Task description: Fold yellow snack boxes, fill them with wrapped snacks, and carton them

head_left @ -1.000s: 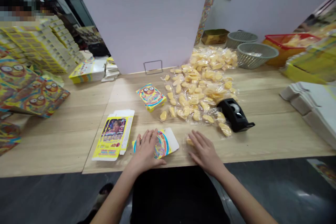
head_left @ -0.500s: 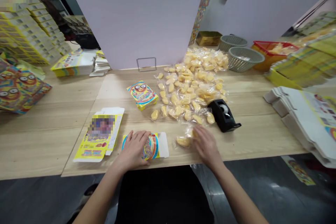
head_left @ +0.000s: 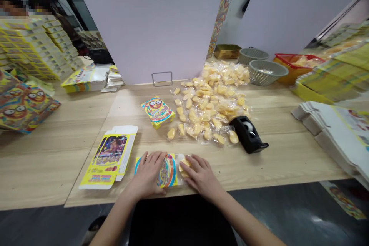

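Clasping a box [head_left: 169, 171] in left hand [head_left: 147, 173], curling right hand [head_left: 203, 177] fingers over yellow packets [head_left: 183, 164] at its end, unclear if gripping; best pressed lightly.

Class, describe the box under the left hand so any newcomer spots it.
On the wooden table, look to the near edge. There the left hand covers part of a blue-and-yellow box. Unlike the yellow carton to its left and the box farther back, it lies beneath a hand.
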Available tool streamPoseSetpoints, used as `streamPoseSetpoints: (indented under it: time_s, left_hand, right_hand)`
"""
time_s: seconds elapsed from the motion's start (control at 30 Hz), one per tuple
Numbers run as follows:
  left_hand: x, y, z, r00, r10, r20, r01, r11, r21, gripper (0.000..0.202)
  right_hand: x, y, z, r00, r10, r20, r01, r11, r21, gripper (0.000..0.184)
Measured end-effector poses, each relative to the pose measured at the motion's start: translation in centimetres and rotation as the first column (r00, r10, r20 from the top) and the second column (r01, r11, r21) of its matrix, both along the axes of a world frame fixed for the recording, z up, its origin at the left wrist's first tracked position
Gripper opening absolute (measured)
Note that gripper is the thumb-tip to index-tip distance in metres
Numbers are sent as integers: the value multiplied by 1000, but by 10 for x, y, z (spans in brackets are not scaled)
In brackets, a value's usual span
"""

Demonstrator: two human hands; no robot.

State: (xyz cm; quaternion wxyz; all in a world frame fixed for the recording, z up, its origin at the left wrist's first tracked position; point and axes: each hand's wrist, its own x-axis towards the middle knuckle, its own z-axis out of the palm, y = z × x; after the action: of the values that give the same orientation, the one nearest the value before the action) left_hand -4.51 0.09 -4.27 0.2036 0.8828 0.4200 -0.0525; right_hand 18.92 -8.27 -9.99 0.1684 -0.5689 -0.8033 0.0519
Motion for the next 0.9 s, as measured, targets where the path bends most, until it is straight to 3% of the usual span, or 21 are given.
streamPoseSetpoints:
  time_s: [0.1, 0.2, 0.27, 0.33, 0.37, 0.43, 0.5, 0.53, 0.6, 0.7, 0.77, 0.83, 0.9]
  left_hand:
    - [0, 0, 1, 1000, 0, 4, 0, 1000, 4, 102]
    - [0, -1, 2, 1000, 5, -3, -5, 1000, -5, 104]
    - [0, -1, 2, 1000, 5, -7, -5, 1000, -16, 104]
    - [0, 0, 1, 1000, 6, -4, -6, 1000, -14, 105]
    - [0, 0, 0, 1000, 3, 0, -3, 1000, -11, 105]
    - [0, 0, -2, 1000, 3, 5, -3, 1000, -4, 106]
    - [0, 0, -3, 1000, 14, 4, -14, 1000, -1, 106]
    - [0, 1, -3, 1000, 22, 3, -22, 1000, 3, 106]
    - [0, 1, -3, 999, 32, 7, -32, 999, 10, 106]
    - [0, 1, -2, 999, 31, 14, -31, 1000, 3, 107]
    - [-2, 2, -2, 999, 32, 7, -32, 999, -9, 110]
    - [-4, 2, 0, 1000, 20, 8, -20, 1000, -23, 115]
    - [-4, 1, 4, 999, 15, 37, -14, 999, -34, 118]
  right_hand:
    - [-21, 13, 6, 998, -7, -57, 5, 999, -43, 49]
    - [-21, 17, 9, 978, 4, -210, -24, 995, -94, 56]
    - [-13, 15, 11, 916, -123, -382, 78, 988, -131, 51]
    - [-8, 13, 13, 762, -329, -557, 190, 937, -294, 39]
    - [-9, 13, 14, 655, -413, -632, 169, 896, -410, 36]
    - [-20, 16, 19, 461, -476, -749, -66, 823, -564, 38]
    - [-34, 24, 24, 400, -434, -807, -240, 800, -549, 40]
    - [-38, 29, 27, 428, -397, -812, -246, 814, -527, 39]
    - [-32, 39, 30, 529, -364, -766, -131, 857, -498, 33]
    - [11, 49, 29, 566, -448, -692, 158, 883, -442, 32]
    - [44, 46, 23, 603, -514, -610, 392, 857, -334, 40]
    - [64, 34, 14, 735, -571, -367, 569, 813, -125, 40]
    - [65, 17, 3, 814, -572, -107, 578, 815, 42, 38]
